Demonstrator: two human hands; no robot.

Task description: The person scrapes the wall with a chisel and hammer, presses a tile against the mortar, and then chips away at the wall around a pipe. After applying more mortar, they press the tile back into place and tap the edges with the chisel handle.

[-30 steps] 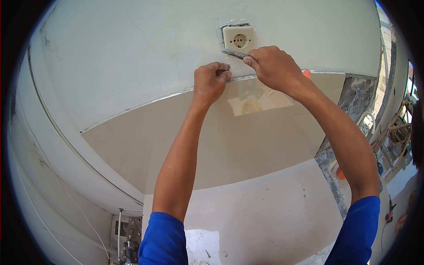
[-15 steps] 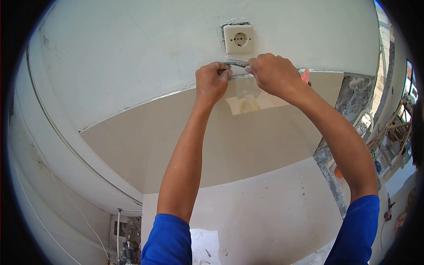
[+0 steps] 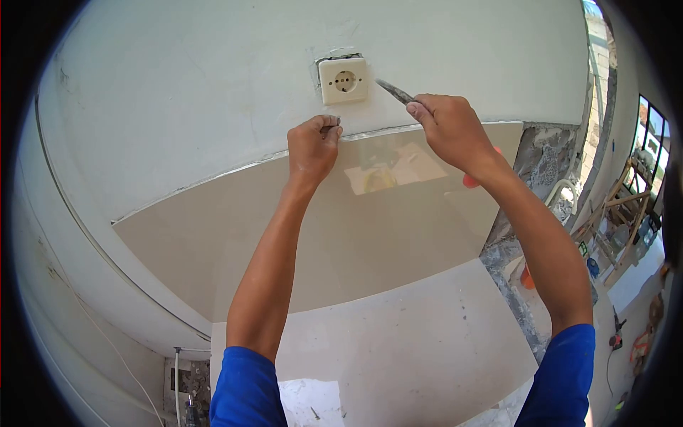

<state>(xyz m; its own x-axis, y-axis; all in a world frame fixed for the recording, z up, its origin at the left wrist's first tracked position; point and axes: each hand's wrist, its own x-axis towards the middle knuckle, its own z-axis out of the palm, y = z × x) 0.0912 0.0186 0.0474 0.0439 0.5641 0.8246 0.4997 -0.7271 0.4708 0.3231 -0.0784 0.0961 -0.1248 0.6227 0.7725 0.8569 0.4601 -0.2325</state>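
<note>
My right hand (image 3: 455,128) is closed around what look like red-handled pliers (image 3: 395,92). Their dark metal head points up and left, with its tip just right of the socket. Parts of the red grips show beside my wrist. My left hand (image 3: 313,149) is pinched at the top edge of a glossy beige tile (image 3: 398,242), just below the socket. A small grey bit shows at its fingertips, too small to name. The cream wall socket (image 3: 343,80) sits slightly tilted in a rough cutout, with a dark gap along its top.
A paler, dusty surface (image 3: 413,320) lies below the tile, with small debris on it. Rough bare masonry (image 3: 544,160) borders the tile on the right. A power tool (image 3: 616,334) with a cord lies on the floor at right, near wooden framing (image 3: 629,203).
My right hand has drawn the pliers away from my left fingertips, and their head now tilts upward. My left hand stays pinched at the tile's edge. The camera view has shifted to the right.
</note>
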